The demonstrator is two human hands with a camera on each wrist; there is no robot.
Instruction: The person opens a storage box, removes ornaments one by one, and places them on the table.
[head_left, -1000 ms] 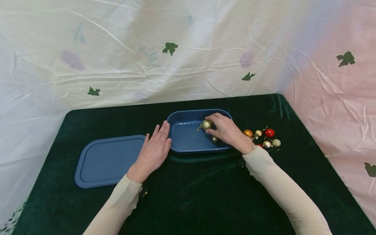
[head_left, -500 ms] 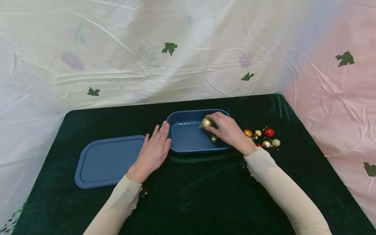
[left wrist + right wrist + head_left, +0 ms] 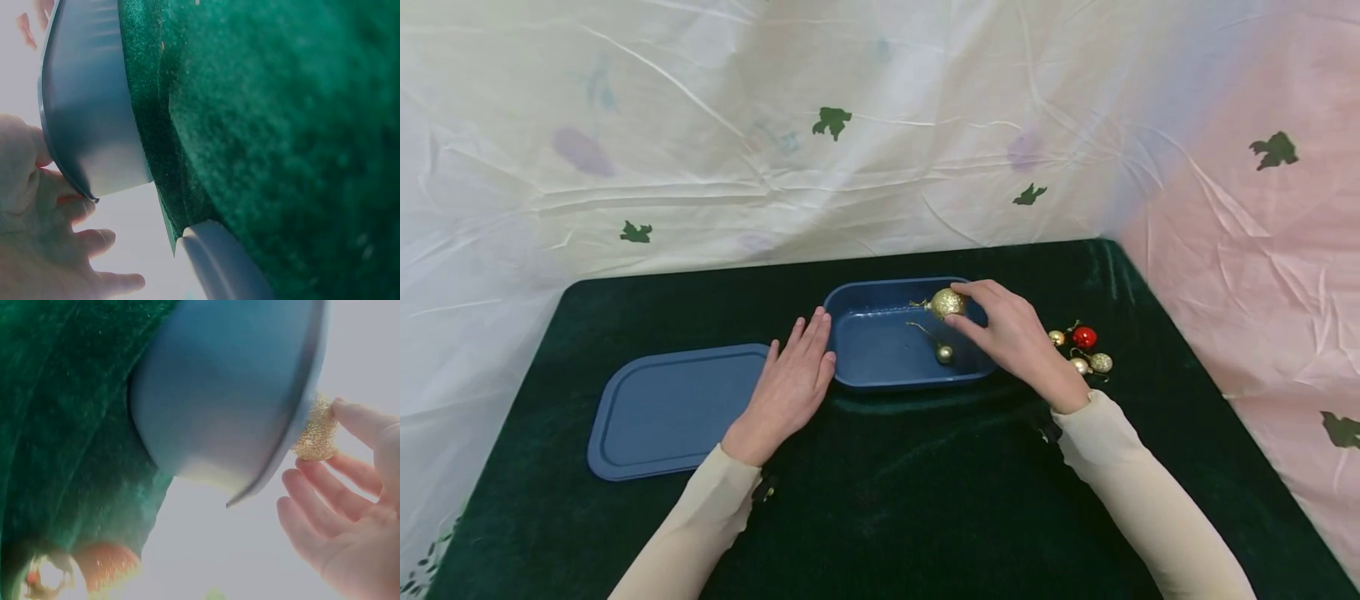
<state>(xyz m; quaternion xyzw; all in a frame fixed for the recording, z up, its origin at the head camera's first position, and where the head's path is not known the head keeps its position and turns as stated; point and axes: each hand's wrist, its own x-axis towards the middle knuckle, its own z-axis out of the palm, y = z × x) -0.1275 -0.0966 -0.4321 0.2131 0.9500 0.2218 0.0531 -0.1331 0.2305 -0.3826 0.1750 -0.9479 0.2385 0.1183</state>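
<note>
My right hand (image 3: 1011,333) pinches a gold glitter bauble (image 3: 946,303) between thumb and fingertips, above the right part of a blue rectangular container (image 3: 880,386). In the right wrist view the glitter bauble (image 3: 316,432) shows just past the container's rim (image 3: 312,375), held by the fingers. Inside the container lies a small gold bauble (image 3: 944,354) with its hanging string stretched out to the left. My left hand (image 3: 786,387) has its fingers straight and touches the container's left end; the left wrist view shows those fingers (image 3: 75,209) at the rim.
A flat blue lid (image 3: 677,412) lies on the dark green cloth, left of the container and partly behind my left hand. Right of my right hand sits a cluster of baubles, including a red bauble (image 3: 1084,337) and a glitter bauble (image 3: 1101,362). White fabric (image 3: 737,150) hangs behind the table.
My right hand has lifted the glitter bauble slightly and moved right with it, uncovering the small bauble's string in the container. The left hand stays in place.
</note>
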